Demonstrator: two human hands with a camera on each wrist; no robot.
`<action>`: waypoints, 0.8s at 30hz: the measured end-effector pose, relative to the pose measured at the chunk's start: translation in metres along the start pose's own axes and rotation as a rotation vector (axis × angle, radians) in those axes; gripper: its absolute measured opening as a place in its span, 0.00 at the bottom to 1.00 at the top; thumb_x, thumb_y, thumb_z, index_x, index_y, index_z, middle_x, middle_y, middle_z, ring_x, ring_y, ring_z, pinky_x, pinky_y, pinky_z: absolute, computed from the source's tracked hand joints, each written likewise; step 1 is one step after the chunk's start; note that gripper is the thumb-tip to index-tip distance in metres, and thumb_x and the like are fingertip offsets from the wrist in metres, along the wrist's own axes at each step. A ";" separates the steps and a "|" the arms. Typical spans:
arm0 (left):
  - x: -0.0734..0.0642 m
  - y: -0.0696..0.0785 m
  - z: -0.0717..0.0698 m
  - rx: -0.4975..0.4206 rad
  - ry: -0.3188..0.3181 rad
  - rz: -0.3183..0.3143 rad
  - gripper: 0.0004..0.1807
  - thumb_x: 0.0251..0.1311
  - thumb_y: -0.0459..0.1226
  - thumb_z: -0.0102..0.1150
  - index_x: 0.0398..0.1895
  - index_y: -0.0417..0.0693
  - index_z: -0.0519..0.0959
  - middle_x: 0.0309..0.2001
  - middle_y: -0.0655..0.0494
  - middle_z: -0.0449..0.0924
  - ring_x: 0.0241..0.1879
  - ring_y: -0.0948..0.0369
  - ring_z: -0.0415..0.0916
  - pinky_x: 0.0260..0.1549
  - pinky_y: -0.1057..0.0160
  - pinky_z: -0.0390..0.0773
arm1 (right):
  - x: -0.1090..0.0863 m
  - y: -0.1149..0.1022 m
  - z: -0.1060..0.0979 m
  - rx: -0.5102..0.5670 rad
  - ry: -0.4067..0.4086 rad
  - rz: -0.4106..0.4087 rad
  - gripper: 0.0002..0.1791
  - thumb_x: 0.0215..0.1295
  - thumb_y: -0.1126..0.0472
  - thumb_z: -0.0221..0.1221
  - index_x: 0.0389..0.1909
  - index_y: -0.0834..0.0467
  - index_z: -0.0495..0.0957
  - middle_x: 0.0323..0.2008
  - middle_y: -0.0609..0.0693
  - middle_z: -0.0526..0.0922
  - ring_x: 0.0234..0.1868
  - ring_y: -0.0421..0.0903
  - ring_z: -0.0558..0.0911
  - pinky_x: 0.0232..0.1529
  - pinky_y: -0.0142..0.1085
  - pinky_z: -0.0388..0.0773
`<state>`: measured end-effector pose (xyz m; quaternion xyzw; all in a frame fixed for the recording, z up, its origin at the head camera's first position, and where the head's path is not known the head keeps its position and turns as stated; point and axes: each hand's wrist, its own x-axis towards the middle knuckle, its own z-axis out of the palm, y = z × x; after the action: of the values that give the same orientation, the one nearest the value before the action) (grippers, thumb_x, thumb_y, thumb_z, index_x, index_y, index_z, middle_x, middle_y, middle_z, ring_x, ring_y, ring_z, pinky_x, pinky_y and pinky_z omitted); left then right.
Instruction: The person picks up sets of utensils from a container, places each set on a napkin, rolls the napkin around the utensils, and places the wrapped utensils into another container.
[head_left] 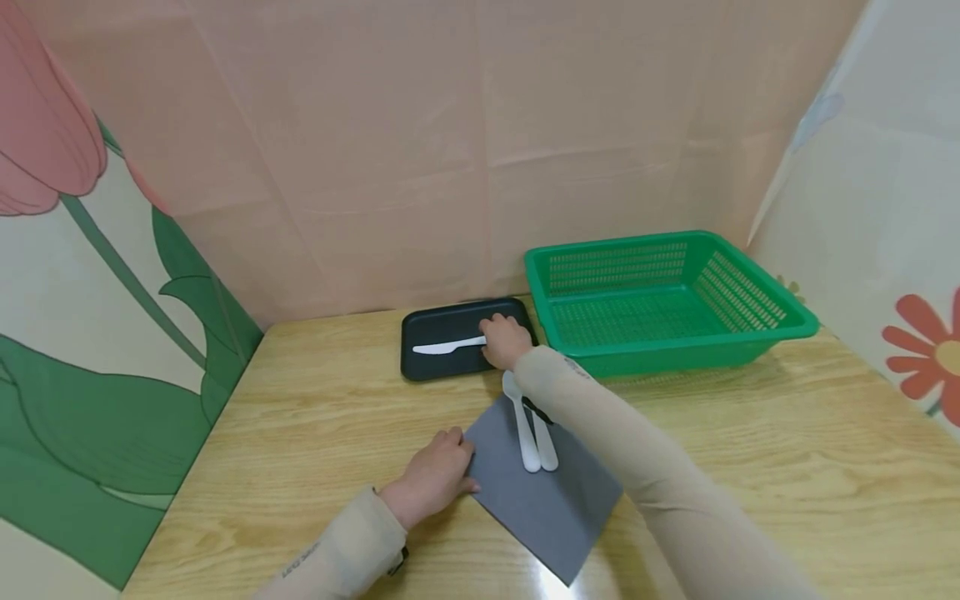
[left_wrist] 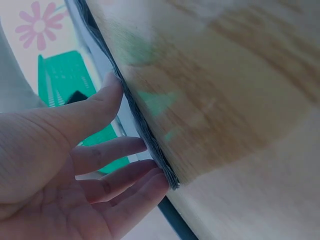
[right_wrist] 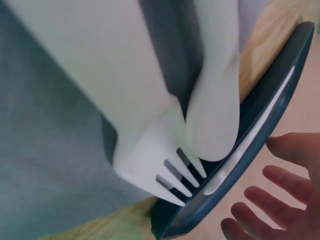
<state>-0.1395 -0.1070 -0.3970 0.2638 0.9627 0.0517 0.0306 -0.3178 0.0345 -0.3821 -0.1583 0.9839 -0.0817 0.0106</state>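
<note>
A grey folded napkin [head_left: 540,517] lies at an angle on the table, with a white plastic spoon [head_left: 527,433] and fork [right_wrist: 145,145] side by side on it. My left hand [head_left: 435,475] touches the napkin's left corner; its layered edge meets the thumb and fingertips in the left wrist view. Beyond the napkin, a white plastic knife [head_left: 442,346] lies in a black tray [head_left: 420,325]. Over the tray's right part, at the knife's handle end, is my right hand [head_left: 506,342]. The right wrist view shows its fingers loosely spread and apart from the knife.
A green plastic basket [head_left: 675,337] with slotted walls stands at the back right, close to the tray. The wooden table [head_left: 322,400] backs onto a pinkish cloth [head_left: 360,167]. Flower-printed sheets flank it on both sides.
</note>
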 end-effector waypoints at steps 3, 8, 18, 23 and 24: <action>0.000 0.000 0.000 0.000 -0.002 -0.001 0.21 0.49 0.47 0.68 0.39 0.40 0.79 0.35 0.51 0.72 0.33 0.59 0.68 0.31 0.64 0.75 | 0.003 0.001 0.002 -0.007 -0.002 0.006 0.18 0.63 0.59 0.57 0.54 0.56 0.74 0.52 0.57 0.76 0.52 0.57 0.75 0.49 0.48 0.77; 0.001 0.000 0.000 -0.002 -0.009 -0.011 0.22 0.49 0.47 0.67 0.40 0.40 0.79 0.35 0.51 0.73 0.33 0.59 0.68 0.32 0.64 0.76 | 0.007 0.003 0.007 -0.031 0.019 0.002 0.16 0.64 0.61 0.55 0.52 0.56 0.76 0.50 0.57 0.78 0.50 0.57 0.76 0.47 0.48 0.78; 0.002 0.000 0.000 0.011 -0.008 -0.013 0.22 0.48 0.47 0.68 0.39 0.40 0.79 0.36 0.51 0.73 0.34 0.58 0.69 0.32 0.64 0.76 | 0.013 0.006 0.011 -0.040 0.010 0.012 0.16 0.66 0.63 0.52 0.53 0.54 0.77 0.51 0.56 0.80 0.51 0.58 0.77 0.48 0.49 0.78; 0.002 0.000 0.000 0.006 -0.015 -0.014 0.22 0.48 0.47 0.68 0.39 0.40 0.79 0.36 0.51 0.73 0.34 0.58 0.69 0.32 0.64 0.76 | 0.015 0.008 0.011 -0.055 0.005 0.008 0.16 0.66 0.64 0.51 0.52 0.53 0.78 0.51 0.55 0.81 0.51 0.57 0.77 0.48 0.49 0.78; 0.002 0.000 0.000 0.007 -0.014 -0.012 0.22 0.48 0.47 0.68 0.39 0.40 0.79 0.35 0.51 0.73 0.34 0.58 0.69 0.32 0.64 0.76 | 0.015 0.008 0.012 -0.060 0.003 0.007 0.16 0.66 0.64 0.51 0.52 0.53 0.78 0.51 0.55 0.81 0.51 0.57 0.77 0.48 0.49 0.78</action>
<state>-0.1414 -0.1060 -0.3972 0.2583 0.9642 0.0465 0.0369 -0.3342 0.0359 -0.3948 -0.1551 0.9865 -0.0524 0.0049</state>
